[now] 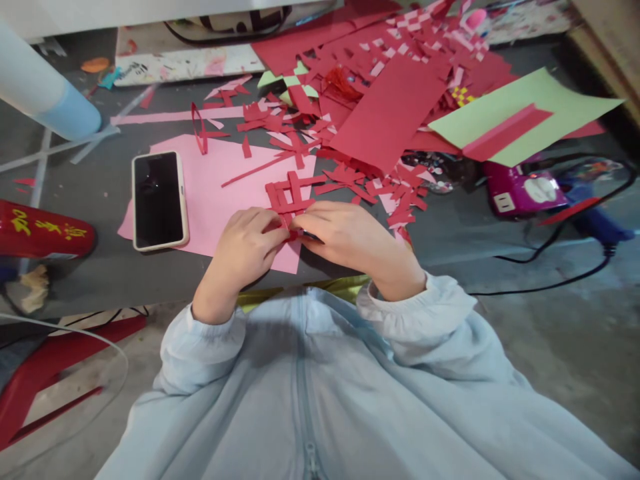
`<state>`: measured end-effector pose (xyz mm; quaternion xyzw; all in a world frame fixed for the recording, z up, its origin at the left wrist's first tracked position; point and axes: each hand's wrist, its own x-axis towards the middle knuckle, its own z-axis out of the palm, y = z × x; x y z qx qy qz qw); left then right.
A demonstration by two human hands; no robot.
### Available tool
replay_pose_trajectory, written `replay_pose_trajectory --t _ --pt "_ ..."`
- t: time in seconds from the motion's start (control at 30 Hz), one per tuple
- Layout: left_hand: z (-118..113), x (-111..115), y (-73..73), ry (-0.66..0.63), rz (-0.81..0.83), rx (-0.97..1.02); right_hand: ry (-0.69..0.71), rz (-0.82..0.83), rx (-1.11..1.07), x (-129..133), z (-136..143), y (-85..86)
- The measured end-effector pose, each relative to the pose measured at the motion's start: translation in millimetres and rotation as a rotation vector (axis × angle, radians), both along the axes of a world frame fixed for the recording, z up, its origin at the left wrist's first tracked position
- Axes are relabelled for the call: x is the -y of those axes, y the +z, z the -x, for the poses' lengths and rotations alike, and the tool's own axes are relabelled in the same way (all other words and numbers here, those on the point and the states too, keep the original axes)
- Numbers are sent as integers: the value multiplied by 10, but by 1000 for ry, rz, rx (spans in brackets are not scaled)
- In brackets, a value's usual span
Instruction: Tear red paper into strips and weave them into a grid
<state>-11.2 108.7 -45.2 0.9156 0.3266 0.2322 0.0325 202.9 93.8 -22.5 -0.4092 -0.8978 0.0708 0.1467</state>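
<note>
The left hand [249, 243] and right hand [350, 235], equally near, pinched the near end of a red, openwork lattice of paper strips [295, 189]; the rest stretched away beyond their fingers.

Beneath the fingers [274, 220] lies a sheet [215, 180], with a phone [159, 200] on it to their left; farther left sits a can [45, 230], and a bottle [55, 90] ahead of that; reaching ahead from the fingers is a strip lattice [294, 187], beyond it a scrap heap [345, 110], and far right a packet [525, 190]
</note>
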Motion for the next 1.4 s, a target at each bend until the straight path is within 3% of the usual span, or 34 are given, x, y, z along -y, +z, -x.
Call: replay_pose_trajectory --t 0.33,0.67,1.4 --pt "23 -5 -46 -6 -4 23 -106 76 -163 -12 -4 -93" --pt "29 -8 -19 5 12 14 -108 133 -378 -36 -63 -169" --pt "25 1 2 13 58 -9 -88 135 -386 -40 -57 -177"
